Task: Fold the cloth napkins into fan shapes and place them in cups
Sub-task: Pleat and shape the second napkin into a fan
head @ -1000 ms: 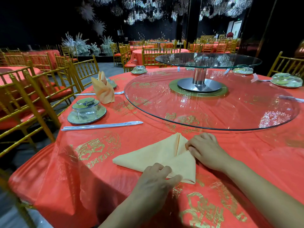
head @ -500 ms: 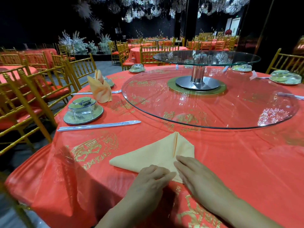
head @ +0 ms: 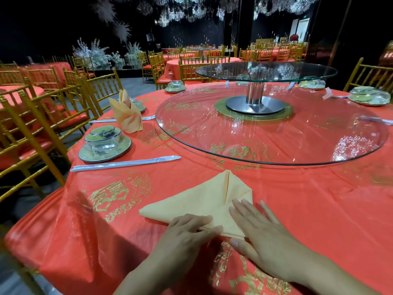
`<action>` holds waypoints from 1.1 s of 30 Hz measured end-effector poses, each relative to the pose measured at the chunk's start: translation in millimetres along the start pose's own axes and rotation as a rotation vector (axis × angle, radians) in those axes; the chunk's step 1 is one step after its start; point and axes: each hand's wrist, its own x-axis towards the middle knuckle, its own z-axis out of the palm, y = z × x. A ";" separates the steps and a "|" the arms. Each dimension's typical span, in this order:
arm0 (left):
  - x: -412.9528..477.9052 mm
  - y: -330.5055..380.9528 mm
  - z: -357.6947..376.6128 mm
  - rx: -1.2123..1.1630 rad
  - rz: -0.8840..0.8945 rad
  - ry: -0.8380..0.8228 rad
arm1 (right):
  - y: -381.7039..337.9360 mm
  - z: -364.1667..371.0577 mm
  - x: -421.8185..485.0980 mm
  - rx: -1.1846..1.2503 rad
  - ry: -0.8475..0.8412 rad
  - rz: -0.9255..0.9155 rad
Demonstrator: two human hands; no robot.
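A peach cloth napkin lies flat on the red tablecloth at the near edge of the round table, folded into a triangle. Its point faces the glass turntable and a crease runs down from that point. Both hands work the napkin's near right corner. The left hand sits at the near edge with its knuckles raised and its fingers curled onto the cloth. Its thumb lies along the hem, so the hand pinches the folded edge just left of the corner. The right hand lies flat with straight, spread fingers. Its fingertips press the right flap beside the crease, the palm covers the tablecloth just right of the corner, and the thumb rests on the tablecloth below the corner; it grips nothing. The greater part of the napkin spreads away from both hands, towards the left and towards the turntable. Farther left, a wrapped pair of chopsticks lies beside a plate that carries an upturned glass bowl. Beyond these a second napkin stands upright; whether it sits in a cup cannot be told. Gold chairs ring the table.
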 end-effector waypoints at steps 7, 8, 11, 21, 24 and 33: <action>-4.5 -4.4 -3.0 -0.063 -0.006 -0.017 | -32.7 12.3 2.3 0.086 -0.082 -0.030; -7.4 -7.7 -4.4 -0.053 -0.017 -0.001 | -31.1 13.9 3.0 0.074 -0.058 -0.038; -16.5 -17.9 -7.6 0.008 -0.026 0.058 | -30.3 11.3 0.6 0.061 -0.072 -0.051; -23.8 -28.3 -19.0 -0.055 -0.452 0.324 | -31.4 15.2 1.3 0.091 -0.097 -0.033; -20.5 -27.6 -37.3 0.050 -0.982 0.147 | -33.5 16.7 0.5 0.074 -0.087 -0.034; -0.6 -12.9 -43.8 -1.163 -1.264 0.607 | -26.5 9.5 -0.4 0.302 -0.085 -0.165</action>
